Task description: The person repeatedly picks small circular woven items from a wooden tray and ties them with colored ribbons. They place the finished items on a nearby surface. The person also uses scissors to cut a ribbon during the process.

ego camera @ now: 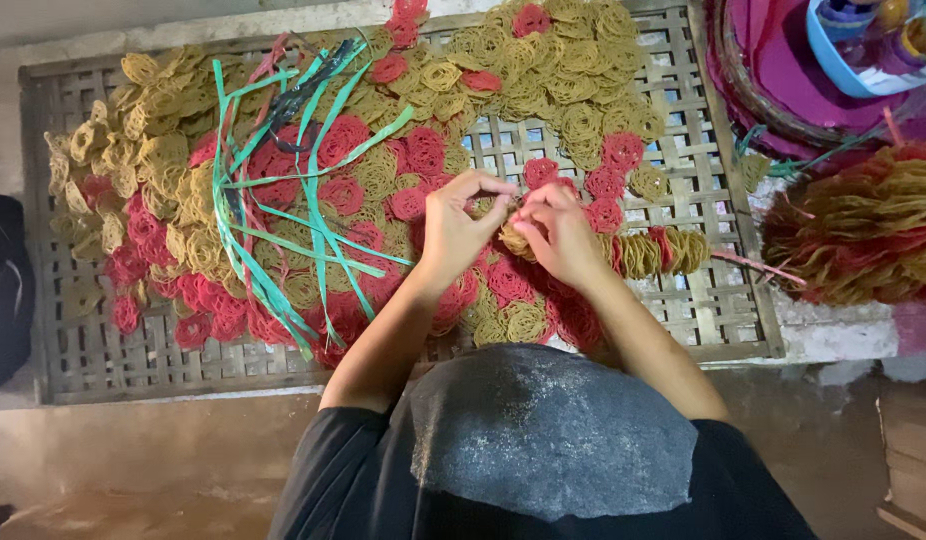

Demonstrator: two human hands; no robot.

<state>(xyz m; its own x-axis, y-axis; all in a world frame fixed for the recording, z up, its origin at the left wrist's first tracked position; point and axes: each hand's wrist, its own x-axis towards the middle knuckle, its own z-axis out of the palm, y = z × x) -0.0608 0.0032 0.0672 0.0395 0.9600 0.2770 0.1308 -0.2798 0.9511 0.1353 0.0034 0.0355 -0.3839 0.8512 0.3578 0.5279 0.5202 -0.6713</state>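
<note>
My left hand (457, 222) and my right hand (558, 232) meet over a woven bamboo tray (103, 350). Together they pinch the end of a strung row of yellow and red noodle-like discs (655, 251) that runs off to the right. The fingertips of both hands touch at that end of the row. Loose red and yellow discs (383, 170) cover much of the tray around my hands. A bunch of green plastic strips (283, 230) lies across the discs to the left of my left hand.
A big bundle of strung red and yellow discs (863, 235) rests at the right. A round magenta-lined basket (773, 90) holding a blue plastic container (858, 50) sits at top right. A dark object (3, 290) lies at the left edge.
</note>
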